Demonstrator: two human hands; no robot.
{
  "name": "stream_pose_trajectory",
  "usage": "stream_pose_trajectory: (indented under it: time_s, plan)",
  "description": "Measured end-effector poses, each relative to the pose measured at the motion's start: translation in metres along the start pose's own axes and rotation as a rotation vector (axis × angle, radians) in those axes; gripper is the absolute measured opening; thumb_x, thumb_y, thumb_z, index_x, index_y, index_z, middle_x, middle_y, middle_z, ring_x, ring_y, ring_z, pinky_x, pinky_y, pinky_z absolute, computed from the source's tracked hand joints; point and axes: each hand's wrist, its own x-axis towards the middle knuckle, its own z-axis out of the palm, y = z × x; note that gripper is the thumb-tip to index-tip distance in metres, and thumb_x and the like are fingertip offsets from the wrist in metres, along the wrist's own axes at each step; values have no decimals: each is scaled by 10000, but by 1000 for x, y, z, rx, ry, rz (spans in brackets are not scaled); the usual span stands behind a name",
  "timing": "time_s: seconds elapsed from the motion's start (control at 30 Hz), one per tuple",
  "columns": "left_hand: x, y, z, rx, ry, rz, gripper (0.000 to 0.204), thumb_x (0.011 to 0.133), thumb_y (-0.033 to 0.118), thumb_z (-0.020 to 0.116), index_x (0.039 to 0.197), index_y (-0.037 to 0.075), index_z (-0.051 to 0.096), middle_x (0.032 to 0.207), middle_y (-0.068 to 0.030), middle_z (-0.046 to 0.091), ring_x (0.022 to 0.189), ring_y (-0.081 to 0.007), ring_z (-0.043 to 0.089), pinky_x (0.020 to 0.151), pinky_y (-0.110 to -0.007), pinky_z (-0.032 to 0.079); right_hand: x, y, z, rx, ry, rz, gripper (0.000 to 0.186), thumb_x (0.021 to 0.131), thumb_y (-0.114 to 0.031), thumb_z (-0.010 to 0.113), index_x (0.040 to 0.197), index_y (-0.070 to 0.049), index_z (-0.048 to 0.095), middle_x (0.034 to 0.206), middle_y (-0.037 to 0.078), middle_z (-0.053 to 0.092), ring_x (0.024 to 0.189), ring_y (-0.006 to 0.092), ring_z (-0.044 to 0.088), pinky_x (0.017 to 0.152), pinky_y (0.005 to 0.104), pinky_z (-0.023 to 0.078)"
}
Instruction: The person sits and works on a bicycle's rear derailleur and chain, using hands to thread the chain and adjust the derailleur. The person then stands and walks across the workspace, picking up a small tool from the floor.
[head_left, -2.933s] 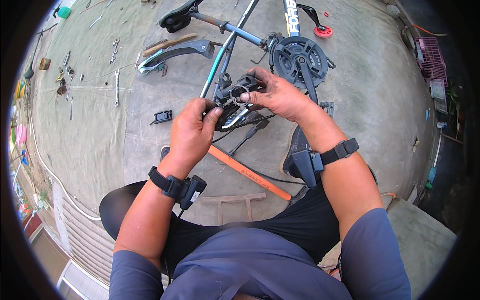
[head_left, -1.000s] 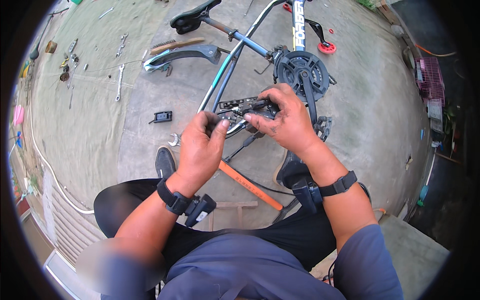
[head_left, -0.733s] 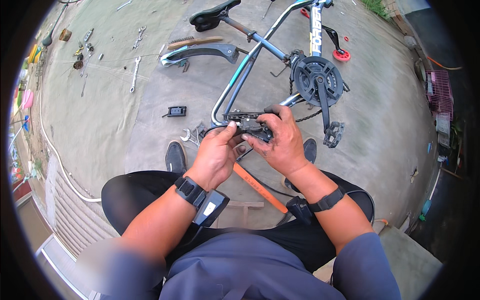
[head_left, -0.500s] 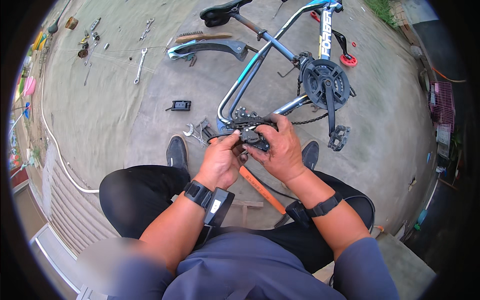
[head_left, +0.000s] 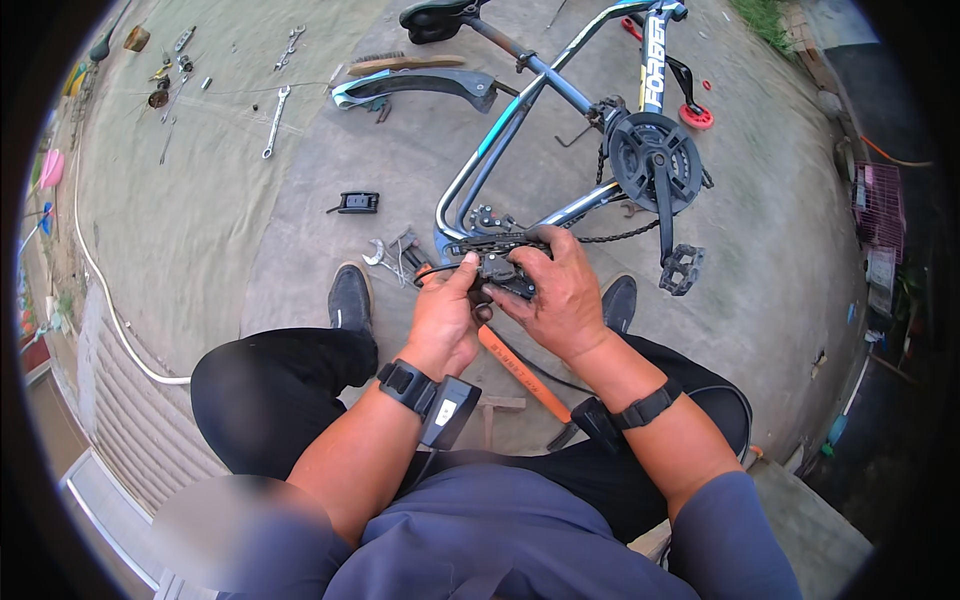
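Note:
A black rear derailleur (head_left: pixel 497 268) is between my hands, at the near end of a bicycle frame (head_left: pixel 505 135) lying on the ground. My left hand (head_left: pixel 445 308) is closed on its left side, thumb on top, where a thin black cable (head_left: pixel 432 273) curves in. My right hand (head_left: pixel 562 295) pinches it from the right, with the index finger bent over the top. Its fingertips hide part of the derailleur. The chain (head_left: pixel 622 239) runs from here toward the crankset (head_left: pixel 655 160), which has a black pedal (head_left: pixel 682 270).
An orange-handled tool (head_left: pixel 525 375) lies between my feet. Left of the frame are an adjustable wrench (head_left: pixel 382 256), a black folding-type tool (head_left: pixel 357 203) and a combination wrench (head_left: pixel 275 122). A mudguard (head_left: pixel 430 90) and wire brush (head_left: pixel 405 63) lie farther off. A white hose (head_left: pixel 110 310) curves along the left.
My left hand has shifted slightly, its wrist moving a little right. The right hand keeps its grip. The derailleur stays almost in place, and the view has shifted a little.

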Motion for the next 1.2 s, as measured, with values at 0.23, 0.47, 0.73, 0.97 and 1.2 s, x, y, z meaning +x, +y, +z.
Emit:
stream_pose_trajectory:
  time_s: [0.23, 0.47, 0.73, 0.97, 1.2]
  plan:
    - [-1, 5, -1, -99, -45, -13, 112, 1045, 201, 614, 1064, 100, 657, 958, 5, 697, 812, -117, 617, 684, -273, 442, 5, -1, 0, -11, -28, 33, 503, 687, -237, 919, 1089, -89, 655, 1169, 173, 571, 1045, 399, 596, 870, 471, 519]
    - [4, 2, -3, -34, 35, 19, 126, 1030, 188, 644, 951, 97, 609, 845, -12, 630, 724, -125, 593, 575, -287, 415, 3, -3, 3, -25, -66, 50, 513, 693, -238, 914, 1111, -98, 652, 1211, 181, 559, 1061, 404, 592, 874, 476, 520]
    - [7, 2, -8, 19, 60, 2, 134, 1048, 208, 614, 1012, 79, 628, 819, -13, 640, 668, -112, 566, 519, -252, 379, 1, -7, 2, -82, -142, 99, 486, 728, -298, 888, 1109, -102, 660, 1242, 163, 556, 1086, 380, 594, 879, 461, 544]
    - [10, -1, -9, 23, 123, -2, 158, 1038, 237, 641, 1000, 84, 632, 793, -18, 640, 619, -111, 549, 465, -248, 351, 0, -10, 3, -89, -169, 119, 446, 734, -312, 875, 1067, -116, 654, 1258, 166, 547, 1105, 383, 589, 875, 458, 558]
    - [8, -5, -9, -43, 60, -16, 162, 1033, 257, 631, 1042, 97, 649, 894, -3, 669, 754, -135, 589, 619, -287, 427, -1, -8, 3, -96, -175, 110, 427, 741, -322, 867, 1052, -125, 651, 1254, 165, 550, 1103, 379, 591, 866, 461, 563]
